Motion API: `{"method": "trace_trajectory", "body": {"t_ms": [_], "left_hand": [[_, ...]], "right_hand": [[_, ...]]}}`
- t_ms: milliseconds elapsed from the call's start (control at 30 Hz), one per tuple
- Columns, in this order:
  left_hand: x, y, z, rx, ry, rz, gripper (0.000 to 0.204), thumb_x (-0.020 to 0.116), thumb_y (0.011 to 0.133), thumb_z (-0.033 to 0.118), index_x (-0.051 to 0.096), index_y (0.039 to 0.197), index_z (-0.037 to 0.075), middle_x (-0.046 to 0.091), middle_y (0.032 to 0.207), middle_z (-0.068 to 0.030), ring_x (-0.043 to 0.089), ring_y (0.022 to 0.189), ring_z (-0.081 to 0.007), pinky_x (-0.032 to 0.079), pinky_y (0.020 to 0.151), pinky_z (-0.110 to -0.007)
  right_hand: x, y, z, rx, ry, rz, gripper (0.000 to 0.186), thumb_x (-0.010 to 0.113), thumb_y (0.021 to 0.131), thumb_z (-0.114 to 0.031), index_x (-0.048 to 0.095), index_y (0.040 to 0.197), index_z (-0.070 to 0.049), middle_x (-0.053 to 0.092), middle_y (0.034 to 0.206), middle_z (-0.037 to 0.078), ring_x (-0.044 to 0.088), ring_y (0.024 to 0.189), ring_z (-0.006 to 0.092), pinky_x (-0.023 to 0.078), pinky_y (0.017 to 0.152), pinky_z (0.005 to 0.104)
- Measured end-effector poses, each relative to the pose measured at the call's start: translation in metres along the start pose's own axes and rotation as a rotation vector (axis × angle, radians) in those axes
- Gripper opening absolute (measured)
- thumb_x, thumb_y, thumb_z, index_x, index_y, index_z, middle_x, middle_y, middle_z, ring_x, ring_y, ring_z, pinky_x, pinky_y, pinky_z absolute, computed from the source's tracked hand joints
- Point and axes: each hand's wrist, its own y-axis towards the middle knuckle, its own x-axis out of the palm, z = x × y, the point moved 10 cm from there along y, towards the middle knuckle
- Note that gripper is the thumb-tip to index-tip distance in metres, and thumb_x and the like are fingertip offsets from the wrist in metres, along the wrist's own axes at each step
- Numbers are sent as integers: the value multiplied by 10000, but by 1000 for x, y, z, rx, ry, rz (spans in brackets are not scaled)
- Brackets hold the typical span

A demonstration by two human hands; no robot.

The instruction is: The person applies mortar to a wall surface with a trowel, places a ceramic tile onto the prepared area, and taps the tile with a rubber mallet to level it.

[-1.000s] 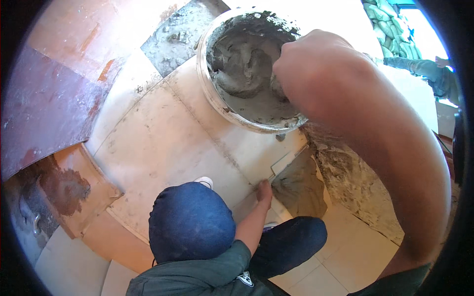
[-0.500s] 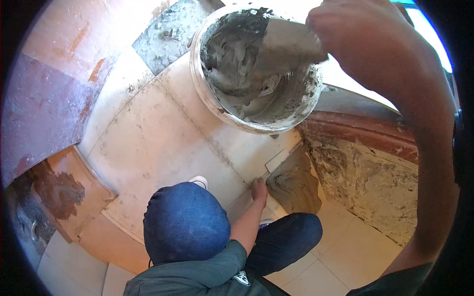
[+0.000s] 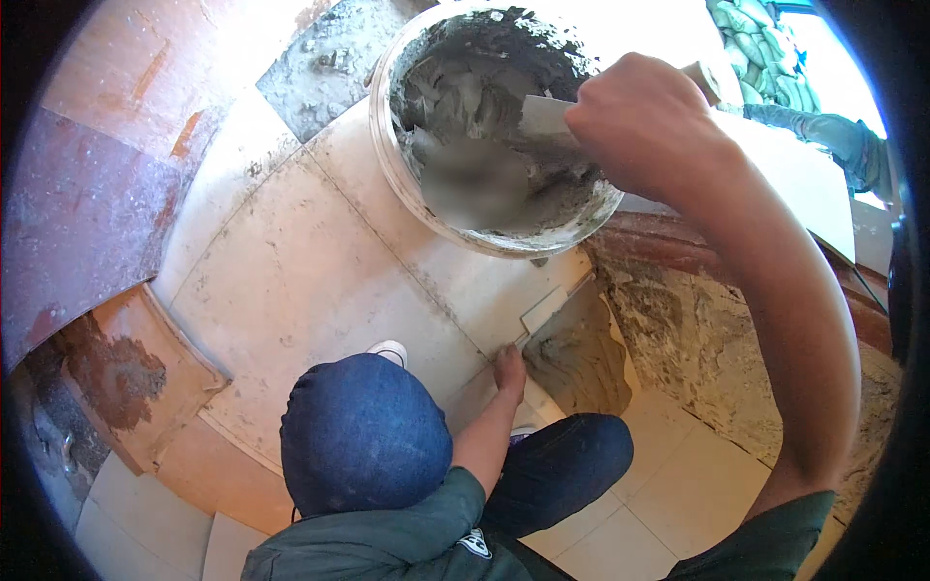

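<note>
My right hand (image 3: 635, 121) grips a trowel (image 3: 542, 114), its flat grey blade over a round white bucket (image 3: 402, 174) of grey mortar (image 3: 450, 97); below the blade the mortar is blurred by motion. Down between my knees, my left hand (image 3: 509, 368) is closed at the edge of a mortar-smeared piece (image 3: 581, 358) beside a narrow white strip (image 3: 542, 310); what exactly its fingers grip is too small to make out.
Stained boards (image 3: 107, 223) and an orange step (image 3: 136, 378) lie left. Pale floor tiles (image 3: 300, 252) surround me. A rough plastered edge (image 3: 678, 329) runs right. Stacked sacks (image 3: 760, 48) and a person's grey-clad leg (image 3: 823, 136) are at upper right.
My right hand rose to the upper right with the trowel, then came back down and left over the bucket. My left hand has stayed in about the same place.
</note>
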Motion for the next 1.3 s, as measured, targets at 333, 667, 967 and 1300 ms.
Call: {"method": "trace_trajectory", "body": {"t_ms": [333, 667, 967, 1300], "left_hand": [[-10, -9, 17, 41, 22, 9, 560, 357, 1020, 403, 636, 1230, -36, 638, 1246, -302, 573, 1195, -489, 431, 1013, -525], [-1, -2, 13, 83, -7, -94, 531, 375, 1025, 388, 624, 1236, -30, 617, 1281, -297, 542, 1250, -453, 401, 1034, -486], [-1, 3, 11, 204, 31, -37, 568, 408, 1046, 439, 610, 1279, -39, 610, 1338, -230, 549, 1251, -406, 399, 1046, -449], [3, 21, -16, -93, -281, -249, 486, 388, 1060, 476, 548, 1317, 97, 626, 1237, -69, 603, 1052, -208, 446, 857, -335]], "right_hand": [[20, -13, 10, 202, 358, -254, 172, 721, 751, -187, 783, 858, -68, 757, 869, 135, 746, 830, 309, 609, 742, 420], [69, -62, 38, 354, 899, 4, 342, 700, 740, -315, 765, 893, -16, 701, 759, 187, 675, 705, 306, 547, 710, 402], [105, -122, 41, 451, 1254, 141, 337, 707, 822, -235, 743, 1003, 48, 631, 743, 11, 528, 684, 63, 475, 634, 271], [185, -374, -46, 870, 1411, 357, 379, 718, 822, -220, 681, 1111, 22, 684, 1014, 69, 607, 929, 154, 499, 853, 318]]}}
